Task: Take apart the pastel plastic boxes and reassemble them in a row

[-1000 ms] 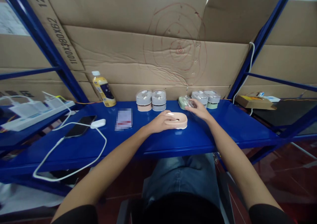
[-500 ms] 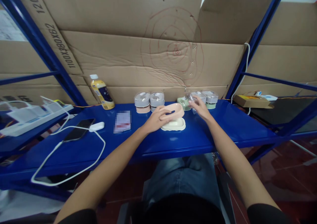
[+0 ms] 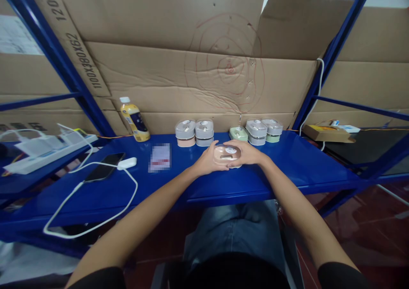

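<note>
Between my two hands, near the middle of the table, is a pink plastic soap box with a clear lid [image 3: 227, 152] on top. A dark slot shows through the lid, and a white round label sits on it. My left hand [image 3: 209, 159] is wrapped round its left side. My right hand [image 3: 247, 152] grips its right side, fingers over the far edge. A sliver of the off-white base [image 3: 237, 166] shows under the box; hands and box hide the rest. Just behind my right hand stands a low green box [image 3: 238, 133].
Two stacked clear-lidded boxes [image 3: 185, 132] [image 3: 204, 132] stand behind to the left, and two more [image 3: 256, 131] [image 3: 272, 129] behind to the right. Leftward are a drink bottle [image 3: 135, 120], a blurred-out card [image 3: 159, 157], a phone [image 3: 105, 167] and a white cable [image 3: 136, 186]. Cardboard [image 3: 159, 76] backs the blue table [image 3: 303, 165].
My right hand has brought the clear lid from beside the green box onto the pink piece. My left hand has lowered the pink piece over the off-white base, and both hands now clasp it.
</note>
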`<act>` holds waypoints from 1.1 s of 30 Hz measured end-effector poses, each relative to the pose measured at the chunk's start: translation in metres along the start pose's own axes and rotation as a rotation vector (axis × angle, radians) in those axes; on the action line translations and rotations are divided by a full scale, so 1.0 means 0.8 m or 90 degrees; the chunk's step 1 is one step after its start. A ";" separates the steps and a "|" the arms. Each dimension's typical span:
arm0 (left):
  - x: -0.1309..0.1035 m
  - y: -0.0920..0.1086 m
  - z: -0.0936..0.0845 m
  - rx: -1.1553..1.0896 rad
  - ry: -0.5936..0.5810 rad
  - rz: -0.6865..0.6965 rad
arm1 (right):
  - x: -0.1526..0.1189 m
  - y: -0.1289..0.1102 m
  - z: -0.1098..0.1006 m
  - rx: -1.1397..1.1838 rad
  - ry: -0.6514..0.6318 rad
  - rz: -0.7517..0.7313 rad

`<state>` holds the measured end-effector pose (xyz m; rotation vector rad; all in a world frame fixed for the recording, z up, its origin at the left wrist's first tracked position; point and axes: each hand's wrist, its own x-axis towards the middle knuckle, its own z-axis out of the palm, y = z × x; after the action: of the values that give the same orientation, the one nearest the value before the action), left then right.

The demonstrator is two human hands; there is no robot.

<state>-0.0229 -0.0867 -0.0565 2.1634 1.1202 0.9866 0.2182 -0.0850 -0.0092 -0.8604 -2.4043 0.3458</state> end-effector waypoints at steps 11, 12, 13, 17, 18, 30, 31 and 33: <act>0.006 -0.013 -0.004 -0.096 -0.055 0.009 | 0.002 -0.005 0.012 -0.049 -0.051 -0.022; 0.006 -0.014 -0.004 -0.105 -0.057 0.007 | 0.003 -0.009 0.011 -0.061 -0.055 -0.018; 0.007 -0.015 -0.005 -0.111 -0.056 0.004 | 0.003 -0.013 0.010 -0.072 -0.058 -0.013; 0.008 -0.019 -0.009 -0.121 -0.048 -0.006 | 0.007 -0.024 0.009 -0.101 -0.069 0.014; 0.009 -0.021 -0.010 -0.123 -0.050 -0.005 | 0.008 -0.025 0.009 -0.107 -0.070 0.022; 0.011 -0.030 -0.014 -0.103 -0.071 0.076 | 0.000 -0.035 0.014 -0.173 -0.074 0.088; 0.011 -0.032 -0.015 -0.101 -0.066 0.080 | -0.006 -0.036 0.012 -0.162 -0.073 0.084; 0.012 -0.035 -0.016 -0.083 -0.031 0.078 | -0.022 -0.037 0.009 -0.155 -0.074 0.072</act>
<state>-0.0425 -0.0621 -0.0648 2.1588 0.8836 1.0256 0.2107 -0.1194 -0.0103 -1.1159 -2.5470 0.1505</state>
